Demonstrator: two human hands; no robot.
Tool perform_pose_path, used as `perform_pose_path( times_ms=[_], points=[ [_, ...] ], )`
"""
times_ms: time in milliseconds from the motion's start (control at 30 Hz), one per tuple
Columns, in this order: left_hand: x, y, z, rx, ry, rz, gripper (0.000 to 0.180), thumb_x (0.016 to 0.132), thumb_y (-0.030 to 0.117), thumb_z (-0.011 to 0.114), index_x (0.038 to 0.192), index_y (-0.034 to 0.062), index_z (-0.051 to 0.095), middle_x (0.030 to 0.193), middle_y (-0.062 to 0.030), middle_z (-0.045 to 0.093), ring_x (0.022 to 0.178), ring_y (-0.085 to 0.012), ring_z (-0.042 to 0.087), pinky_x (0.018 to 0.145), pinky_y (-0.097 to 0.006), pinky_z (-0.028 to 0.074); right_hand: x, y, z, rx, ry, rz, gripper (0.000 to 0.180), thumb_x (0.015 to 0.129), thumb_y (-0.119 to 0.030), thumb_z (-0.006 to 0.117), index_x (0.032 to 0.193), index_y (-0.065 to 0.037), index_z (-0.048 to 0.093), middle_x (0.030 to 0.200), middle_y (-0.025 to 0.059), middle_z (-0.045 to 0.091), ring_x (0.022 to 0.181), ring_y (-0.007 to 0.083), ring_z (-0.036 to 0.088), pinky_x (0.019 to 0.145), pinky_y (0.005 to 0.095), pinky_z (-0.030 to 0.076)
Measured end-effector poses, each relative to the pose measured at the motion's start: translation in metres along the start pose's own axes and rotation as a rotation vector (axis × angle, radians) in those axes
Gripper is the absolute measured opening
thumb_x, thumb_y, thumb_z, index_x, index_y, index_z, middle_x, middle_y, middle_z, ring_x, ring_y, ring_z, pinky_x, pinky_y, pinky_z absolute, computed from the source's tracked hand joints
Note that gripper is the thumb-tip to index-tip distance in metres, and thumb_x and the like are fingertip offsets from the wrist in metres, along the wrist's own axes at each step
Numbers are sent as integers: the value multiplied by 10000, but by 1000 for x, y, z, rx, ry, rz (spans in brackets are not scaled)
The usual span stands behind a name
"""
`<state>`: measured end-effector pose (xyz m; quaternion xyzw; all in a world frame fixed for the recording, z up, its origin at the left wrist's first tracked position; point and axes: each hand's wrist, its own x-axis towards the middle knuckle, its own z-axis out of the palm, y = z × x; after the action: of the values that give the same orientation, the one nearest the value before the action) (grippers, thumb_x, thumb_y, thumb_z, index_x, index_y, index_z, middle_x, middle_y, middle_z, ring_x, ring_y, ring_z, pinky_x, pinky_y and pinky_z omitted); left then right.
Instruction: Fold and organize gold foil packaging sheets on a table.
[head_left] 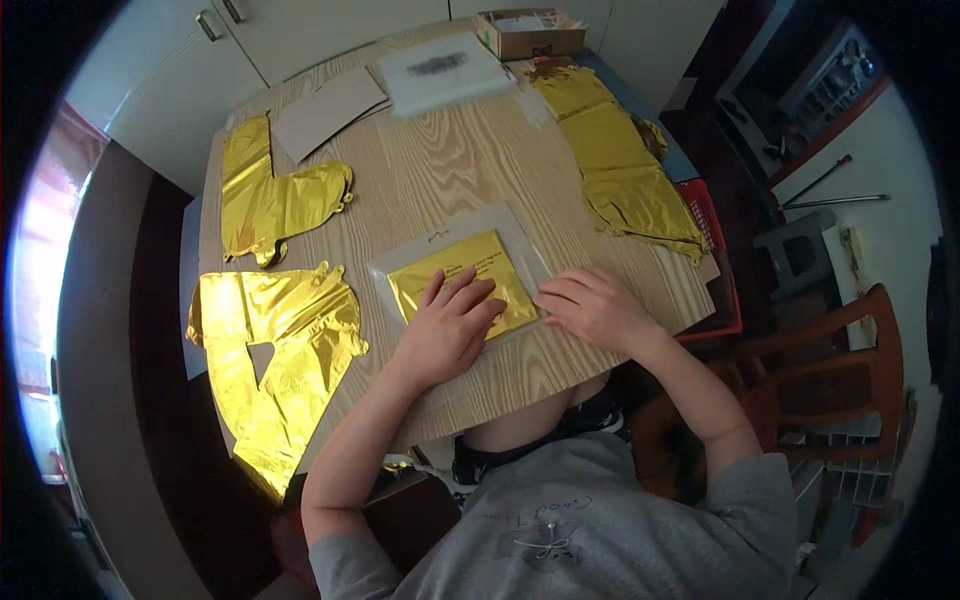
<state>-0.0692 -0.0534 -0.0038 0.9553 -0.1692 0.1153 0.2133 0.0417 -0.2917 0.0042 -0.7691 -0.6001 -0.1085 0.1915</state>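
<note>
A folded square of gold foil (pixel 482 256), like a flattened foil balloon, lies near the table's front edge. It is in or on a clear plastic bag (pixel 496 217) with a hanger slot at its far edge; I cannot tell which. Small dark print runs across the foil. My left hand (pixel 445 330) rests open on it, fingers spread and pressing from above. At the bag's right edge, my right hand (pixel 598 308) has its fingers bent and pinched together on the plastic. The thumb is mostly hidden.
Flat gold foil balloons lie around the wooden table (pixel 440 170): an L-shaped one (pixel 285 200), one with a hole (pixel 290 330) and a long one (pixel 610 145). Behind are grey card sheets (pixel 325 110), a stack of clear bags (pixel 445 72) and a cardboard box (pixel 530 42).
</note>
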Motion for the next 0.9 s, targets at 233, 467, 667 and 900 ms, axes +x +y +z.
perform_pose_path(
  times_ms=[233, 467, 667, 900],
  points=[
    [-3, -22, -11, -353, 24, -19, 297, 858, 62, 594, 1154, 91, 587, 1245, -131, 543, 1298, -343, 429, 1093, -565, 273, 0, -9, -6, -95, -8, 27, 310, 737, -155, 704, 1033, -78, 655, 1057, 41, 634, 997, 223, 590, 852, 367, 480],
    [-7, -26, -11, 29, -44, -21, 411, 850, 234, 620, 1243, 125, 565, 1351, -134, 497, 1334, -341, 391, 1105, -561, 257, 17, -50, -10, -75, -8, -59, 275, 731, -162, 695, 980, -53, 648, 1031, 62, 628, 1003, 242, 585, 857, 375, 468],
    [-7, -25, -7, 35, -21, -8, 415, 840, 236, 626, 1236, 126, 568, 1349, -125, 499, 1322, -331, 403, 1098, -538, 272, 40, -126, 34, 289, -43, -75, 182, 764, -120, 581, 927, -40, 585, 976, 89, 563, 954, 233, 554, 822, 349, 482],
    [-9, -26, -6, 30, 2, 0, 385, 847, 239, 623, 1210, 123, 569, 1341, -119, 502, 1321, -326, 403, 1091, -533, 284, 44, -137, 52, 339, -63, 56, 141, 777, -97, 585, 899, -29, 562, 889, 98, 521, 870, 263, 556, 741, 354, 502]
  ],
)
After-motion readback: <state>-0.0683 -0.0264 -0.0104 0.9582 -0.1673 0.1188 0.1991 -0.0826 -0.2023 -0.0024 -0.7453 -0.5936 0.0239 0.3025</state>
